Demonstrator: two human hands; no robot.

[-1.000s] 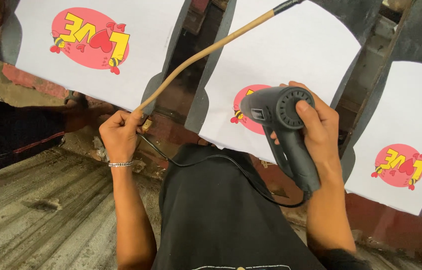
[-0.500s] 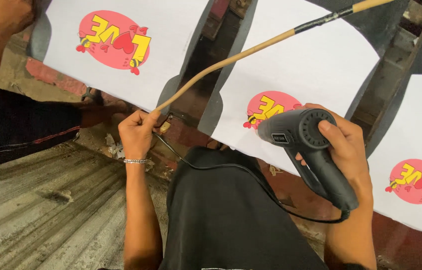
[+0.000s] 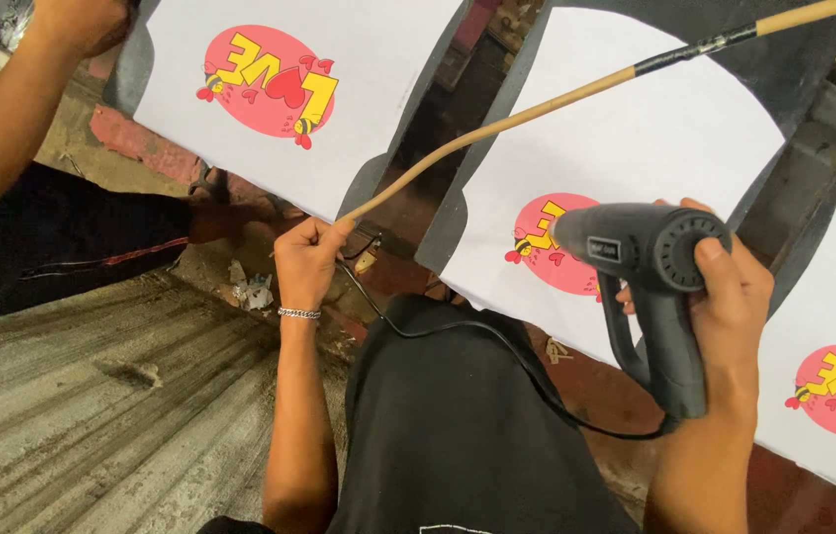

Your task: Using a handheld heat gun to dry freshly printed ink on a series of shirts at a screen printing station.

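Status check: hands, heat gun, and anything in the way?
Left hand grips bamboo stick. Right hand holds heat gun, nozzle at the middle white sheet. Another person's arm far left, apart.

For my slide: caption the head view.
Right hand aims a dark heat gun at a printed white sheet; left hand grips a long cane.

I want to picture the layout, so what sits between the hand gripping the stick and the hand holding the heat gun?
In the head view, between the left hand and right hand hangs a white printed sheet, with the black cord below.
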